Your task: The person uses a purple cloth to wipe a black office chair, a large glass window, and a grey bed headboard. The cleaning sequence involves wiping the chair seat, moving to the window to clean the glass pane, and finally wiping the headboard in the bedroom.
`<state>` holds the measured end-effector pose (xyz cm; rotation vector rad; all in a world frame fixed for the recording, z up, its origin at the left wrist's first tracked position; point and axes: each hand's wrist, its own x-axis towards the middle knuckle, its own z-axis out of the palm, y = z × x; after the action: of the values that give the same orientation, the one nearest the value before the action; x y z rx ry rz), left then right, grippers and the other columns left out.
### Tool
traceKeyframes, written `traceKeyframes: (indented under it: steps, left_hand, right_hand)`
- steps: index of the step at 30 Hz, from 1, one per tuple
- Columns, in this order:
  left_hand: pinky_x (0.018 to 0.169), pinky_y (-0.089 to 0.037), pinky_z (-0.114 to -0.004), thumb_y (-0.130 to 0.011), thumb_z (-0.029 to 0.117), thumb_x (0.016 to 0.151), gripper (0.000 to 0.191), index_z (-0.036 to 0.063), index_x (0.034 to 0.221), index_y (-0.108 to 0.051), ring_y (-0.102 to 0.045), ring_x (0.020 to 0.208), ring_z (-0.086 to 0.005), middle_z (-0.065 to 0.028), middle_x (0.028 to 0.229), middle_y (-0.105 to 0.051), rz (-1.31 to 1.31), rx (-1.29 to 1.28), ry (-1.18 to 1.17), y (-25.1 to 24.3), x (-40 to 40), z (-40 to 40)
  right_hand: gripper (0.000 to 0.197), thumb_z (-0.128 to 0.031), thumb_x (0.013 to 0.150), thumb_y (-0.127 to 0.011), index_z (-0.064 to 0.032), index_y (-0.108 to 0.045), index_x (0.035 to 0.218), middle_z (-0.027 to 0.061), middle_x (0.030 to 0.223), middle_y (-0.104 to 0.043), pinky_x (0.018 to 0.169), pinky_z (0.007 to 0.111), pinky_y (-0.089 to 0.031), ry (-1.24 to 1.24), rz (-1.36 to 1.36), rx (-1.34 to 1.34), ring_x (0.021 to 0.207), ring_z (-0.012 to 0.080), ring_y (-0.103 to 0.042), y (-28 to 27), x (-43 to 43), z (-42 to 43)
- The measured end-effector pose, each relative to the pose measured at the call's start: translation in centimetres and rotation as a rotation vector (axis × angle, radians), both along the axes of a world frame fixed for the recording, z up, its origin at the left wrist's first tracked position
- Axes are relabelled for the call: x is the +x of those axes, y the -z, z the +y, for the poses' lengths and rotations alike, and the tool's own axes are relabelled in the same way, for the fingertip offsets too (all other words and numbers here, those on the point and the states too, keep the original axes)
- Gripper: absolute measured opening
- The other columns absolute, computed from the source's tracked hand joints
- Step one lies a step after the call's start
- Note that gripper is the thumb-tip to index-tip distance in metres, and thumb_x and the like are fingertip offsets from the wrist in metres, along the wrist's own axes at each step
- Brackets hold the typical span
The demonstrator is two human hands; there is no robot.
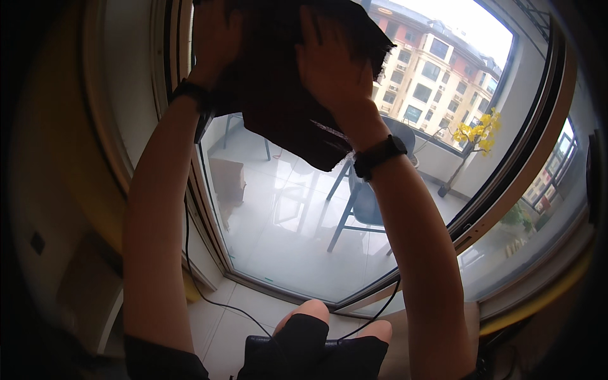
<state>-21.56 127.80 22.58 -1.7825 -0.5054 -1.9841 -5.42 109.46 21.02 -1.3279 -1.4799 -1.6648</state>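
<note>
Both my arms are raised towards a glass pane in a frame. A dark cloth point(285, 90) with frayed edges is spread in front of the glass at the top of the view. My left hand point(216, 42) lies on the cloth's left part, dim against it. Flat on the right part rests my right hand point(332, 66), fingers extended. Each wrist wears a black band, the right one like a watch point(380, 154). Whether the fingers pinch any cloth is hard to see on the left.
Beyond the glass stand a dark chair point(368, 204), a plant with yellow flowers point(477, 133) and a cardboard-like box point(227, 178). The door or window frame point(527, 175) curves at right. Black cables point(228, 306) run down past my knees.
</note>
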Motion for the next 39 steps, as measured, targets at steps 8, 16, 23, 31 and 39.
traceKeyframes:
  steps: [8,16,23,31,39]
  left_hand:
    - [0.108,-0.038,-0.047,-0.046,0.029,0.099,0.059,0.0009,0.149,-0.033,-0.043,0.131,-0.0438,-0.0293,0.144,-0.041,0.336,0.239,-0.591,-1.4,-1.3,-0.8]
    - [0.104,-0.042,-0.047,-0.044,0.025,0.100,0.060,0.0021,0.153,-0.026,-0.050,0.123,-0.0426,-0.0274,0.135,-0.048,0.300,-0.044,-0.194,-8.6,-1.9,-3.6]
    - [0.101,-0.044,-0.047,-0.041,0.027,0.102,0.061,-0.0006,0.153,-0.023,-0.052,0.116,-0.0429,-0.0271,0.129,-0.049,0.334,0.226,-0.436,-16.8,0.7,-4.1]
    - [0.098,-0.042,-0.049,-0.054,0.034,0.097,0.067,-0.0168,0.138,-0.039,-0.054,0.109,-0.0413,-0.0311,0.111,-0.057,0.204,0.262,-0.265,-22.8,10.5,-12.1]
    - [0.107,-0.033,-0.053,-0.050,0.036,0.098,0.066,-0.0121,0.141,-0.040,-0.049,0.120,-0.0452,-0.0326,0.127,-0.053,0.121,0.149,-0.200,-22.6,16.1,-18.8]
  right_hand:
    - [0.052,-0.031,0.089,-0.060,-0.0141,-0.054,0.139,0.0060,0.135,-0.058,0.104,0.043,-0.044,0.017,-0.227,-0.019,0.125,0.0231,-0.054,-2.4,1.2,-0.6]
    - [0.045,-0.029,0.087,-0.061,-0.0213,-0.059,0.132,0.0009,0.131,-0.059,0.097,0.041,-0.050,0.036,-0.353,0.005,0.118,0.0230,-0.060,-8.9,2.5,-1.7]
    - [0.049,-0.038,0.099,-0.048,-0.0276,-0.043,0.147,0.0033,0.148,-0.046,0.110,0.052,-0.038,0.044,-0.006,-0.057,0.134,0.0250,-0.048,-18.0,5.5,-3.6]
    - [0.049,-0.035,0.102,-0.042,-0.0212,-0.041,0.149,0.0120,0.149,-0.045,0.109,0.059,-0.032,0.136,0.076,0.082,0.131,0.0362,-0.049,-23.9,11.3,-13.1]
    - [0.051,-0.033,0.101,-0.043,-0.0157,-0.038,0.149,0.0175,0.146,-0.046,0.107,0.056,-0.036,0.168,0.116,0.137,0.131,0.0364,-0.048,-23.7,14.7,-17.1]
